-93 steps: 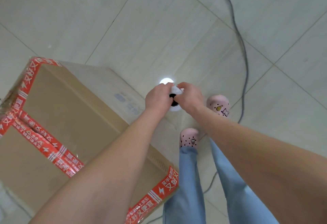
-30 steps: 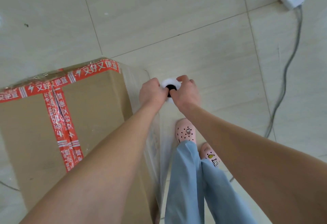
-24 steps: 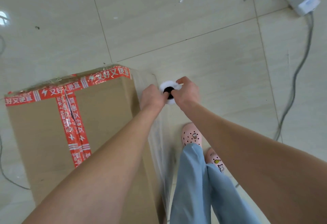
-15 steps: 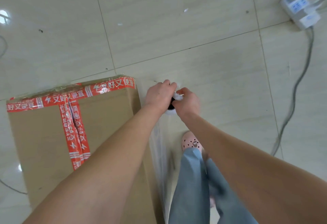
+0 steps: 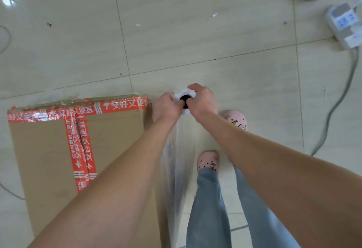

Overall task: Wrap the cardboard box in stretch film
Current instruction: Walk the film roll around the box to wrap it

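Stretch film roll stands on end at frame centre, just off the far right corner of the cardboard box. The left grip and right grip are curled tight round its top from either side. Filling the lower left, the brown box is crossed by red printed tape, and clear film is stretched down its right side. Half a second ago the left grip covered the roll's end; now its white rim and dark core show.

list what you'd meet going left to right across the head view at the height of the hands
cardboard box -> left hand -> stretch film roll -> right hand -> grey cable
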